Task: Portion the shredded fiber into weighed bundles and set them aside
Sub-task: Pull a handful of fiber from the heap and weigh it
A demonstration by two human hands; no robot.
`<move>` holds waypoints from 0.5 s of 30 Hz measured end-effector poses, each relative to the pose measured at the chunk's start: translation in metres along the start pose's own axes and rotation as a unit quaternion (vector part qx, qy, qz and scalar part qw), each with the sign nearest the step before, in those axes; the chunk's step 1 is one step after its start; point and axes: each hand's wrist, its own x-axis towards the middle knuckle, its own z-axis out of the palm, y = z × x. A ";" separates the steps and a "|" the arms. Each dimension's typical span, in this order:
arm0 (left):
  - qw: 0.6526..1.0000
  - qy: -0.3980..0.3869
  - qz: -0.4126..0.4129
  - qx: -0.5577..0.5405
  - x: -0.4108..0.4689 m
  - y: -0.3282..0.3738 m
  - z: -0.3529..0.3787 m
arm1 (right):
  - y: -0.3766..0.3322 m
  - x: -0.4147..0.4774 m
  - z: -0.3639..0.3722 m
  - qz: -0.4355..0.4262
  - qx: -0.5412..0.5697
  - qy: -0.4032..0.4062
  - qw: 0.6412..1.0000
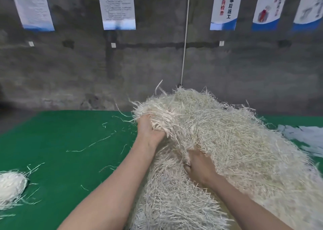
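Pale shredded fiber (pixel 227 142) looks tangled. The left hand (pixel 150 131) clutches a fistful; the right hand (pixel 199 166) is half buried, grip unclear. Tugging may drag excess onto the green table (pixel 61 133).

- Pile (pixel 227 142) filled the right half of the table (pixel 61 133), from the near edge back to the wall (pixel 70 72); that side was blocked.
- Left half of the table lay open, with only thin strands (pixel 82 149) flat on it.
- Bundle (pixel 10 186) sat at the far-left edge, well apart from the pile, with a wide lane between.
- Sheet (pixel 304 137) lay flat at right, just beside the pile.
- Cord (pixel 184 46) hung down the wall behind the pile's top.
- Left hand (pixel 149 130) gripped the pile's left flank; right hand (pixel 199 166) dug in nearer, fingers hidden.
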 end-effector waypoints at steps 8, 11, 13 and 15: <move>0.986 -0.074 -0.004 0.148 -0.009 0.010 -0.011 | 0.008 0.004 -0.009 0.033 0.022 -0.021 0.999; 0.731 -0.127 -0.118 0.660 -0.006 0.012 -0.020 | 0.008 0.015 -0.024 0.075 0.097 0.010 0.992; 0.535 -0.059 -0.157 0.828 0.004 0.003 -0.036 | 0.007 0.022 -0.034 0.076 0.099 0.027 0.992; 0.424 -0.009 -0.086 0.901 0.014 -0.003 -0.052 | 0.002 0.023 -0.036 0.065 0.099 0.021 0.993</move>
